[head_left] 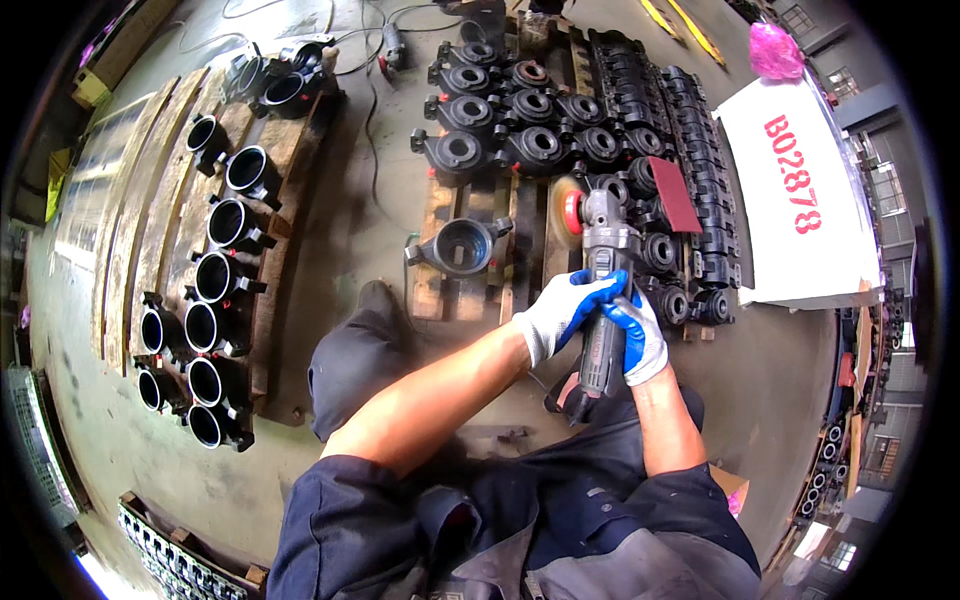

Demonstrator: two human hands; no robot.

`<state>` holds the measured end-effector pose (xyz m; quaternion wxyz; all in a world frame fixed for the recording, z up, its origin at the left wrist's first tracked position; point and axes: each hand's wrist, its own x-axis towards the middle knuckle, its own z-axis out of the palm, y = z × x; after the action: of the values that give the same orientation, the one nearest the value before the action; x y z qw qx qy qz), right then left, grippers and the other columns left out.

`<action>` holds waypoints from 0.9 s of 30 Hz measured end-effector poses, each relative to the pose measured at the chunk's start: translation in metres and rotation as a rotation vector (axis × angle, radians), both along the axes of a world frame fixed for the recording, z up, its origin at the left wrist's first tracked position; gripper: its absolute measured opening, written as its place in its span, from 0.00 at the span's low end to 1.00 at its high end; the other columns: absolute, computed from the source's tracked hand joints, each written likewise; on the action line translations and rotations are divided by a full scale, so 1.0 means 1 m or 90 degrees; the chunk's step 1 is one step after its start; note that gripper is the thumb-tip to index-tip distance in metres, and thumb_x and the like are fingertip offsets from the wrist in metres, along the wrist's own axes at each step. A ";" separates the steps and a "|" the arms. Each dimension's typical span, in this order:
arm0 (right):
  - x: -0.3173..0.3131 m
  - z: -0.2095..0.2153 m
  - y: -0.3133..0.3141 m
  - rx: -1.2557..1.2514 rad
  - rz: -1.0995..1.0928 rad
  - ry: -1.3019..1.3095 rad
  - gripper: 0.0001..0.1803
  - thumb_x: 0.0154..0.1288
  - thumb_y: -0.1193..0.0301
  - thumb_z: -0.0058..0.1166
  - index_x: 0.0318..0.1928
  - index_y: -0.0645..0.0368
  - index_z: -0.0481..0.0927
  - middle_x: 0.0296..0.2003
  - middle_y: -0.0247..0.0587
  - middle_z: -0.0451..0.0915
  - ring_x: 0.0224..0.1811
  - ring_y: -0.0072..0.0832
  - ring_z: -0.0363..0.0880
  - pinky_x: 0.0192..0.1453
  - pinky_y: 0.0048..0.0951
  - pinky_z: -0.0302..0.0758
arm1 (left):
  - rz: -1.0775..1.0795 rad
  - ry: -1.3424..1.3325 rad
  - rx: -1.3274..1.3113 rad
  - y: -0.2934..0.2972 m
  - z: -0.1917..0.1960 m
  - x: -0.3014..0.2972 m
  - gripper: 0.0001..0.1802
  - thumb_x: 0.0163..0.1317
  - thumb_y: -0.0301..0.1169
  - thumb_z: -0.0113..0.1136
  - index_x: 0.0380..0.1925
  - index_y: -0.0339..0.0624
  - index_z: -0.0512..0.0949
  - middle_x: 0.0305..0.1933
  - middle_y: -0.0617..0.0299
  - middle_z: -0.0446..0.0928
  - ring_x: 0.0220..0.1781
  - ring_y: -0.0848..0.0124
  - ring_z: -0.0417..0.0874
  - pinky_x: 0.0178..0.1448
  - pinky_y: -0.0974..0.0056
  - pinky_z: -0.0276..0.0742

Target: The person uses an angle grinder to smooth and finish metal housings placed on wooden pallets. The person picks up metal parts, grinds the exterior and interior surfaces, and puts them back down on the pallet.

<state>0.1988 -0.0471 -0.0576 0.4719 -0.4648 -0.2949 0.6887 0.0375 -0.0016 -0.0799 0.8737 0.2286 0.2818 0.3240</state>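
My left hand (570, 308), in a white and blue glove, is closed round the neck of a grey angle grinder (598, 350). Against the right side of the same tool body my right hand (640, 338), gloved alike, is closed too. The grinder's head points away from me, and its tan disc (565, 212) with a red hub stands on edge to the left. Left of the disc, apart from it, a black round metal casting (462, 247) with side lugs lies on a wooden pallet (436, 205), its bore facing up.
Several black castings (540, 145) crowd the pallet beyond. A dark red sheet (675, 194) lies over some. At right stands a white box (790, 200) topped by pink plastic (776, 52). Black cylindrical castings (228, 225) line another pallet (130, 220) at left; a cable (374, 150) crosses the floor.
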 end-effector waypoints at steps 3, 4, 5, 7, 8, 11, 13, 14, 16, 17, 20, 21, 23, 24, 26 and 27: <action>-0.006 0.013 -0.003 0.034 0.037 -0.035 0.21 0.64 0.73 0.61 0.58 0.63 0.78 0.52 0.35 0.81 0.55 0.24 0.77 0.66 0.28 0.71 | -0.028 0.041 -0.001 -0.001 0.007 0.000 0.19 0.68 0.43 0.67 0.49 0.40 0.83 0.41 0.65 0.84 0.41 0.75 0.81 0.46 0.66 0.77; -0.005 0.015 -0.004 0.031 0.040 -0.033 0.21 0.64 0.73 0.61 0.57 0.63 0.78 0.53 0.37 0.81 0.56 0.25 0.77 0.67 0.29 0.70 | -0.024 0.046 0.010 -0.002 0.007 0.001 0.19 0.68 0.43 0.67 0.48 0.40 0.83 0.40 0.65 0.84 0.40 0.75 0.81 0.46 0.67 0.77; -0.002 0.013 -0.005 0.040 0.030 -0.040 0.22 0.64 0.72 0.62 0.58 0.64 0.77 0.55 0.38 0.80 0.56 0.25 0.77 0.67 0.30 0.70 | -0.019 0.049 0.020 -0.004 0.007 0.002 0.18 0.67 0.42 0.67 0.47 0.40 0.84 0.40 0.65 0.84 0.40 0.75 0.81 0.45 0.67 0.77; -0.003 0.020 -0.005 0.038 0.041 -0.038 0.23 0.64 0.71 0.63 0.59 0.63 0.77 0.54 0.37 0.80 0.55 0.25 0.78 0.67 0.30 0.71 | -0.014 0.058 0.024 -0.005 0.010 0.001 0.18 0.67 0.42 0.67 0.47 0.39 0.84 0.40 0.64 0.84 0.40 0.75 0.82 0.44 0.68 0.76; -0.006 0.023 -0.005 0.036 0.048 -0.033 0.24 0.64 0.71 0.64 0.59 0.63 0.77 0.54 0.36 0.80 0.55 0.25 0.78 0.67 0.30 0.71 | -0.011 0.054 0.021 -0.006 0.012 0.000 0.18 0.67 0.42 0.67 0.48 0.39 0.84 0.41 0.64 0.84 0.40 0.75 0.82 0.45 0.68 0.76; 0.005 0.014 -0.004 0.038 0.046 -0.044 0.25 0.65 0.73 0.64 0.61 0.63 0.76 0.50 0.33 0.79 0.54 0.23 0.77 0.65 0.28 0.72 | -0.005 0.054 0.022 -0.005 0.016 -0.002 0.19 0.66 0.40 0.67 0.50 0.38 0.84 0.43 0.62 0.85 0.42 0.73 0.83 0.48 0.66 0.78; 0.007 0.011 -0.003 0.039 0.045 -0.034 0.23 0.66 0.76 0.62 0.61 0.62 0.76 0.49 0.32 0.79 0.54 0.21 0.77 0.63 0.25 0.73 | 0.010 0.054 0.039 -0.004 0.016 0.001 0.19 0.67 0.39 0.67 0.51 0.37 0.84 0.45 0.61 0.86 0.43 0.73 0.83 0.49 0.65 0.79; 0.004 0.013 -0.002 0.047 0.046 -0.044 0.23 0.66 0.76 0.62 0.61 0.62 0.76 0.49 0.31 0.79 0.53 0.21 0.77 0.63 0.25 0.73 | 0.019 0.055 0.047 -0.004 0.016 0.001 0.19 0.67 0.39 0.67 0.51 0.37 0.84 0.45 0.61 0.86 0.44 0.73 0.84 0.50 0.65 0.79; 0.001 0.017 -0.003 0.061 0.048 -0.065 0.23 0.66 0.76 0.63 0.61 0.61 0.76 0.49 0.31 0.79 0.53 0.20 0.76 0.62 0.24 0.73 | 0.017 0.059 0.083 -0.002 0.017 -0.004 0.18 0.67 0.37 0.66 0.51 0.38 0.84 0.45 0.61 0.86 0.43 0.74 0.84 0.49 0.66 0.79; -0.001 0.022 0.000 0.079 0.070 -0.109 0.24 0.66 0.76 0.63 0.61 0.61 0.76 0.49 0.30 0.78 0.53 0.19 0.76 0.62 0.24 0.74 | 0.022 0.068 0.114 0.000 0.020 -0.006 0.18 0.66 0.37 0.66 0.51 0.39 0.85 0.44 0.62 0.86 0.43 0.74 0.84 0.48 0.66 0.79; 0.001 0.013 0.002 0.076 0.048 -0.095 0.24 0.64 0.78 0.62 0.61 0.58 0.74 0.51 0.32 0.78 0.55 0.23 0.77 0.64 0.28 0.74 | 0.015 0.118 0.156 0.007 0.034 -0.013 0.17 0.65 0.37 0.67 0.50 0.40 0.85 0.40 0.64 0.86 0.38 0.76 0.83 0.42 0.70 0.77; 0.001 0.012 0.004 0.079 0.055 -0.087 0.27 0.62 0.76 0.65 0.62 0.57 0.73 0.51 0.32 0.78 0.55 0.23 0.78 0.64 0.27 0.74 | 0.020 0.114 0.156 0.008 0.035 -0.013 0.18 0.65 0.37 0.67 0.50 0.40 0.85 0.40 0.64 0.86 0.38 0.77 0.83 0.41 0.70 0.76; -0.004 0.013 0.004 0.061 0.053 -0.079 0.29 0.61 0.75 0.67 0.62 0.57 0.73 0.51 0.32 0.78 0.54 0.23 0.78 0.64 0.27 0.74 | 0.042 0.089 0.153 0.010 0.033 -0.015 0.17 0.64 0.37 0.68 0.50 0.39 0.85 0.40 0.64 0.87 0.37 0.77 0.83 0.40 0.71 0.77; -0.008 0.015 0.004 0.052 0.053 -0.076 0.30 0.60 0.74 0.68 0.62 0.57 0.73 0.51 0.32 0.78 0.54 0.24 0.78 0.64 0.27 0.74 | 0.055 0.033 0.101 0.012 0.029 -0.013 0.17 0.64 0.32 0.69 0.50 0.36 0.85 0.42 0.62 0.87 0.40 0.76 0.84 0.44 0.70 0.79; -0.021 0.031 0.003 0.097 0.074 -0.139 0.37 0.57 0.75 0.70 0.67 0.58 0.68 0.55 0.34 0.76 0.58 0.25 0.75 0.66 0.30 0.73 | 0.109 0.022 0.091 0.014 0.024 -0.010 0.16 0.63 0.28 0.70 0.50 0.34 0.84 0.44 0.60 0.86 0.43 0.75 0.85 0.49 0.68 0.81; -0.025 0.034 0.003 0.135 0.081 -0.196 0.39 0.57 0.75 0.70 0.68 0.59 0.66 0.57 0.34 0.75 0.59 0.26 0.74 0.66 0.31 0.73 | 0.106 0.013 0.028 0.017 0.022 -0.010 0.17 0.62 0.27 0.70 0.50 0.33 0.84 0.45 0.60 0.86 0.44 0.74 0.85 0.53 0.67 0.81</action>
<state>0.1737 -0.0443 -0.0236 0.4232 -0.4926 -0.4633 0.6029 0.0274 0.0156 -0.0575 0.8358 0.2269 0.3013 0.3991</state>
